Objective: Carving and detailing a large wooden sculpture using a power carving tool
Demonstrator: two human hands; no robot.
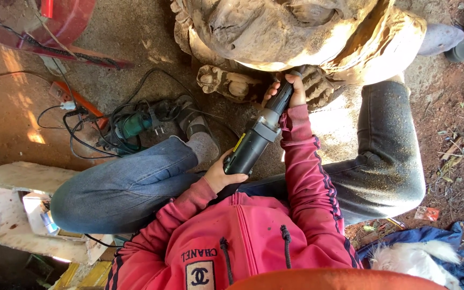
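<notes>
Already both your hands grip the grinder (253,144), left hand (222,173) at its rear, right hand (292,91) near its tip, against the rough, half-shaped wooden carving (275,32), with much of the surface not yet smooth

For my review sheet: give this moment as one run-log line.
left hand: grips power tool rear | right hand: holds its front | tool tip: at wood carving | posture: seated on ground | nearby: green tool

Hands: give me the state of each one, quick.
Left hand: closed around the rear body of the power tool.
Right hand: closed around the tool's front neck, by the wood carving.
</notes>
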